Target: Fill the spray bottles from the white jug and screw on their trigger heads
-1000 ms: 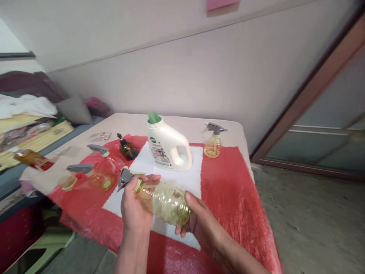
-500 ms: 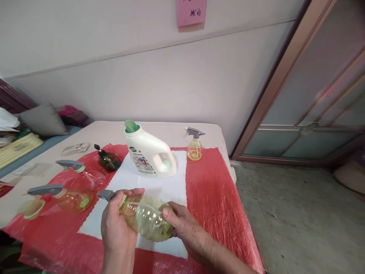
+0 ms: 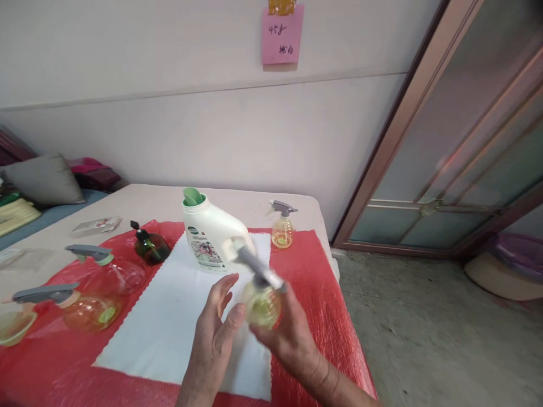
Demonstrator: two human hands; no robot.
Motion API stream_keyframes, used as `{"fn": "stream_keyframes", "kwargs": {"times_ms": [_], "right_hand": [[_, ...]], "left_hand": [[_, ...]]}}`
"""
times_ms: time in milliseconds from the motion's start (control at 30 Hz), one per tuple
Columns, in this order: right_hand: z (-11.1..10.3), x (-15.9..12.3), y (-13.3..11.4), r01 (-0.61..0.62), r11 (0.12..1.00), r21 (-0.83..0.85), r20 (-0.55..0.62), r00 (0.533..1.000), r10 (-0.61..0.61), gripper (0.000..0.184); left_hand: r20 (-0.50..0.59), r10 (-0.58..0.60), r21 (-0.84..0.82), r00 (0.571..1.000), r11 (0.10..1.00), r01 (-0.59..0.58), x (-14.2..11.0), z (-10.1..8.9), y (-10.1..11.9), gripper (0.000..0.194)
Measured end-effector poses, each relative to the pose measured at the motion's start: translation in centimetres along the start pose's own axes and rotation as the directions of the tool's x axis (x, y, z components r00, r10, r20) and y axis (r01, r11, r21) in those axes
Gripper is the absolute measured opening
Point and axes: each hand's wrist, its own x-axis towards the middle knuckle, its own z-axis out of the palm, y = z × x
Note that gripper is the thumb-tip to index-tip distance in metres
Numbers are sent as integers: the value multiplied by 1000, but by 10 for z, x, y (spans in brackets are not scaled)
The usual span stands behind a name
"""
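My right hand [image 3: 291, 328] grips a clear yellowish spray bottle [image 3: 262, 308] with a grey trigger head, blurred by motion and held above the white cloth [image 3: 169, 316]. Just left of it, my left hand [image 3: 218, 322] is off the bottle, its fingers curved and apart with nothing in them. Behind both hands stands a white jug [image 3: 212, 237] with a green spout and a printed label. A similar spray bottle [image 3: 282, 230] with a grey head stands upright on the red sheet at the back right.
At left on the red plastic sheet [image 3: 322, 316] are two clear spray bottles [image 3: 121, 277] with grey heads and a dark green pump bottle [image 3: 153, 249]. A yellowish cap or cup [image 3: 17, 328] lies at the left edge. A pink note [image 3: 282, 37] hangs on the wall.
My left hand has let go of the spray bottle. My right hand has turned it from lying sideways to more upright and moved it right. The view has shifted slightly.
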Motion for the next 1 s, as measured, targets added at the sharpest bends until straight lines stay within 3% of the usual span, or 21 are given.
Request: {"fn": "stream_keyframes", "kwargs": {"times_ms": [67, 200, 267, 333, 433, 567, 700, 900, 1000], "right_hand": [[-20, 17, 9, -69, 994, 89, -191, 978, 85, 64], [-67, 62, 43, -210, 978, -8, -463, 867, 182, 72], [-85, 84, 66, -316, 946, -72, -548, 805, 227, 80], [-95, 104, 86, -364, 922, -133, -571, 788, 228, 65], [-96, 133, 112, -374, 901, -220, -571, 798, 192, 39], [-87, 160, 141, -340, 891, -303, -537, 833, 135, 37], [-84, 167, 160, -279, 895, -349, -526, 849, 60, 38], [-88, 143, 151, -202, 900, -386, -556, 830, -52, 49], [-76, 127, 137, -94, 907, -410, -475, 871, -124, 64]], "left_hand": [[-41, -22, 37, 999, 999, 23, 4, -6, 0, 53], [-94, -108, 4, 990, 994, 109, 10, -17, 3, 50], [-126, -178, -89, 976, 982, 167, 12, -18, 7, 49], [-135, -232, -166, 963, 964, 209, 14, -17, 11, 48], [-135, -250, -195, 959, 956, 222, 16, -17, 13, 48], [-133, -246, -195, 960, 956, 218, 18, -20, 11, 48], [-107, -263, -202, 959, 950, 238, 20, -24, 9, 49], [-92, -272, -202, 958, 947, 250, 19, -26, 9, 49], [-94, -283, -205, 955, 944, 259, 20, -25, 9, 49]]}}
